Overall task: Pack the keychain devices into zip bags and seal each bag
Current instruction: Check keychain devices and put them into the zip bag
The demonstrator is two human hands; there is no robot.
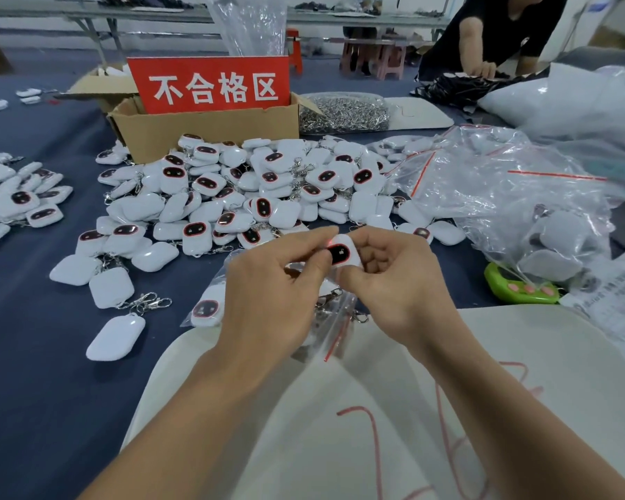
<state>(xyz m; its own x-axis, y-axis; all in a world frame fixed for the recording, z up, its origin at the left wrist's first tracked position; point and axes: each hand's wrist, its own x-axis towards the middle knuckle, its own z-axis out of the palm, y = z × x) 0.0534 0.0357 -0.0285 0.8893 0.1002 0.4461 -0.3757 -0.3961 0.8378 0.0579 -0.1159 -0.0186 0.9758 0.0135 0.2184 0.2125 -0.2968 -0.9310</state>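
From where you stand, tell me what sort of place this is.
Probably a small packing or assembly workshop: a heap of identical keychain devices on the table, a pile of clear zip bags, and a cardboard box carrying a red sign.

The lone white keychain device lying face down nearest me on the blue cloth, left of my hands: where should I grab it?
Pinch the white rounded keychain device across its two long edges, coming from above with the left hand, the nearer one. It lies flat, smooth back up, apart from the pile, so both edges are probably free. Its domed back offers little purchase. Whether a clasp is attached cannot be told.
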